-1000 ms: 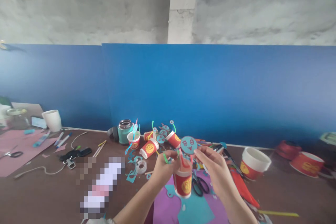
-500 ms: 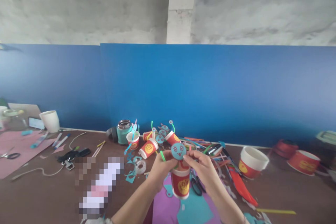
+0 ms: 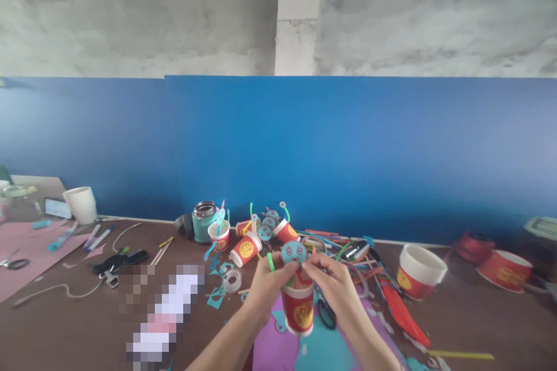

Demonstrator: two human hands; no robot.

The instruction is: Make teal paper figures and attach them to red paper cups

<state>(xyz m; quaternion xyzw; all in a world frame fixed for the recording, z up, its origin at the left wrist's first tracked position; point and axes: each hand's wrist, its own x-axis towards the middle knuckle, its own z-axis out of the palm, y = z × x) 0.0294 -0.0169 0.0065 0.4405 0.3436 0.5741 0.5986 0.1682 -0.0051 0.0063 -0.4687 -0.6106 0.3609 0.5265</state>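
Observation:
A round light-blue paper face (image 3: 294, 251), drawn with eyes and a mouth, stands above a red paper cup (image 3: 299, 312) with a white rim and yellow print. My left hand (image 3: 267, 283) pinches at the face's lower left edge, a green straw showing beside its fingers. From the other side my right hand (image 3: 334, 279) pinches at the lower right edge. Behind the fingertips a red piece shows at the cup's mouth; how it joins the face is hidden. The cup hangs tilted slightly over purple paper (image 3: 273, 348) and blue paper (image 3: 326, 348).
Black-handled scissors (image 3: 326, 314) lie right of the cup. Decorated cups (image 3: 246, 248), a teal flask (image 3: 204, 221) and a tape roll (image 3: 232, 281) are behind on the left. Straws and pens (image 3: 355, 249), a red wrapper (image 3: 402, 314) and stacked cups (image 3: 421, 271) are on the right.
The paper face has tipped back and sunk slightly toward the cup, its mouth now partly covered by my fingertips. My hands stay pinched close together; the camera view has shifted slightly.

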